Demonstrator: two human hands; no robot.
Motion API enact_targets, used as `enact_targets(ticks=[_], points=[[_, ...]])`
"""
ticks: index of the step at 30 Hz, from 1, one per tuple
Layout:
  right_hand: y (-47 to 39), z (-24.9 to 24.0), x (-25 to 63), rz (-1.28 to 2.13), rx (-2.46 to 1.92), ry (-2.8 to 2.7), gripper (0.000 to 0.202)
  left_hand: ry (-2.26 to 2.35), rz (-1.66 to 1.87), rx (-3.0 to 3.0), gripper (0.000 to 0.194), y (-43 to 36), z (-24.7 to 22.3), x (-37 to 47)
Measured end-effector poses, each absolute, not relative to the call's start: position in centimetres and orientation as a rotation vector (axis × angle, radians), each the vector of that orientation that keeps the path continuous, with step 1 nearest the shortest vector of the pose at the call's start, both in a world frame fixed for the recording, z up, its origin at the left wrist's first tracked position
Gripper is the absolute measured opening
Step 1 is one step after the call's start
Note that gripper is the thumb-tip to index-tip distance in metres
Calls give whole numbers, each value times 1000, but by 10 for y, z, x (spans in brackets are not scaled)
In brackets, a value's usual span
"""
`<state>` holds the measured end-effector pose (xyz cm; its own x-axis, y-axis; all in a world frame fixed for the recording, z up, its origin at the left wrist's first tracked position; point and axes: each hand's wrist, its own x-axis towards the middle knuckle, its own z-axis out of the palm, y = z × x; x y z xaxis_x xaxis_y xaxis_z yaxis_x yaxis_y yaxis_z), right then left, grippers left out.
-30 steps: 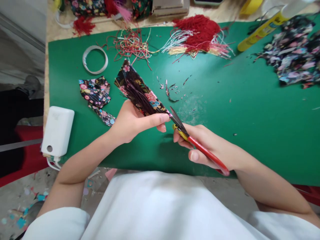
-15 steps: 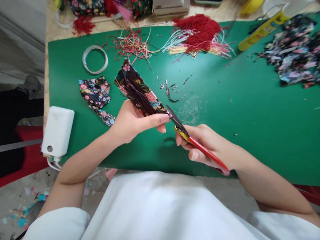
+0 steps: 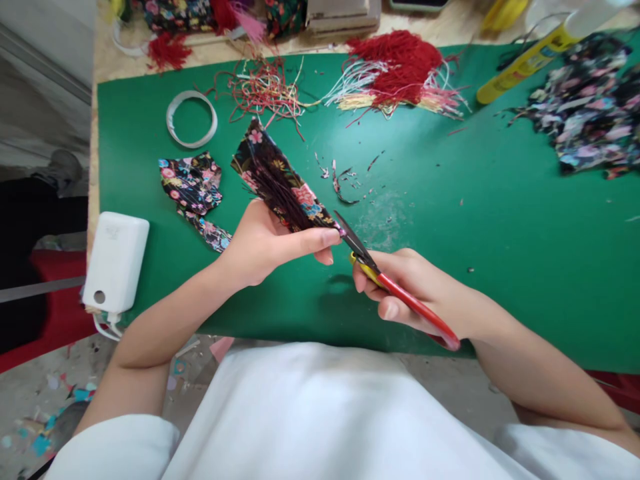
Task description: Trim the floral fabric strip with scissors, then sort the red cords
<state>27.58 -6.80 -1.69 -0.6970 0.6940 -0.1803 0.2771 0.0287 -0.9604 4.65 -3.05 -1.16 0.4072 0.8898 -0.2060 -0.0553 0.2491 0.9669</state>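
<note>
Pinched in my left hand is a strip of black floral fabric, tilted from upper left to lower right, with a bundle of dark threads lying along it. My right hand is closed around scissors with red and yellow handles. Their dark blades meet the fabric's lower right end, just beyond my left thumb tip. Other floral fabric pieces lie to the left of my left hand. Dark snippets are scattered on the green mat above the scissors.
A white tape ring and a white power bank lie at left. Along the back are tangled cords, red tassel threads and a yellow glue tube. Floral scraps are heaped at right.
Almost nothing differs. Both hands, the fabric and the scissors keep nearly the same position, with only a tiny shift of the whole view.
</note>
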Motion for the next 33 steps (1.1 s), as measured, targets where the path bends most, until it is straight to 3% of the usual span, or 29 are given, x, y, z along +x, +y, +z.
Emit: enact_targets(ticks=[23, 33], points=[[-68, -19, 275, 1650, -1024, -2025, 65, 946, 809, 1151, 43, -29, -14, 47], [-72, -34, 275, 1775, -1028, -1884, 59, 940, 814, 1135, 43, -27, -16, 48]])
